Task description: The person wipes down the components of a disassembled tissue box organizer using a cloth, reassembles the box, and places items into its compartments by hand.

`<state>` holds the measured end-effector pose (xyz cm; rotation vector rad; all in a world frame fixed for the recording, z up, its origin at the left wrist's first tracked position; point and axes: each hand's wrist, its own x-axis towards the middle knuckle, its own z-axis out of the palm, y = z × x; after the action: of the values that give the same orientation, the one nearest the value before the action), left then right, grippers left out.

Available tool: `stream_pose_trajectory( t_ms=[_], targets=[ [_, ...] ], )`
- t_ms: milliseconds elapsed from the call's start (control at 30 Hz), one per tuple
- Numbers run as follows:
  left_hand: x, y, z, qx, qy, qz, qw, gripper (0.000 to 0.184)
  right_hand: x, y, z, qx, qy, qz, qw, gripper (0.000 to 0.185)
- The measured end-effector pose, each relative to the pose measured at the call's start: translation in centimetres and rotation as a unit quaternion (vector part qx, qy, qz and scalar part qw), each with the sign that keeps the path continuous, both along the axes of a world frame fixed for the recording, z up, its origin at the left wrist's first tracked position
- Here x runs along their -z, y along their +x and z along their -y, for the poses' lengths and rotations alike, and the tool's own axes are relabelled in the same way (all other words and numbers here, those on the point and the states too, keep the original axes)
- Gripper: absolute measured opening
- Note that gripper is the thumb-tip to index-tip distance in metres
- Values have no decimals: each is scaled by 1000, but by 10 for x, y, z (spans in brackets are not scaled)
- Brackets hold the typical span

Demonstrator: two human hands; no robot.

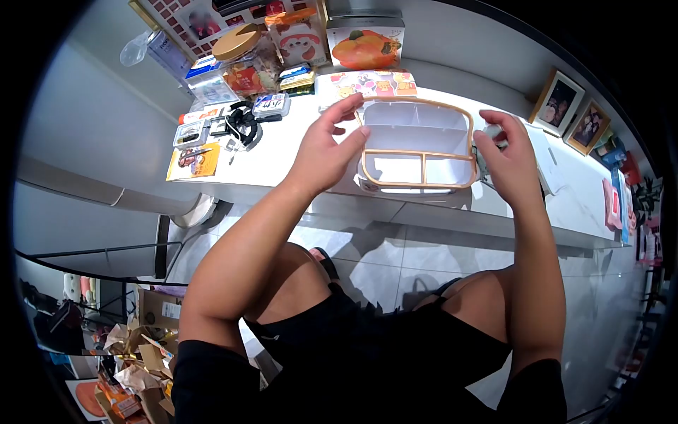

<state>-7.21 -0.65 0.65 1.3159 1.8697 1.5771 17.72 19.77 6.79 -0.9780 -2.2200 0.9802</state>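
Note:
A white organizer box with tan-edged rims and several compartments stands at the front of the white table. Its compartments look bare inside. My left hand is at the box's left side, thumb and fingers apart, with the thumb tip against the rim. On the other side, my right hand has its fingers bent and spread from the thumb, close to the right rim; whether it touches the box I cannot tell. Something pale green shows partly behind the right fingers.
To the left lie a black coiled cable, small clear cases and a yellow card. A lidded jar and a persimmon-printed box stand behind. Framed photos lean at right. Cartons fill the lower left.

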Motion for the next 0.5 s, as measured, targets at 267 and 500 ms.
stream_pose_trajectory(
  t_ms=[267,500],
  targets=[
    [-47,15,-13,22,205,212,955,53,-33,-38,7,-138,217,27,966,47],
    [-49,56,-12,30,160,179,970,56,-13,-37,36,-30,-396,-406,823,30]
  ],
)
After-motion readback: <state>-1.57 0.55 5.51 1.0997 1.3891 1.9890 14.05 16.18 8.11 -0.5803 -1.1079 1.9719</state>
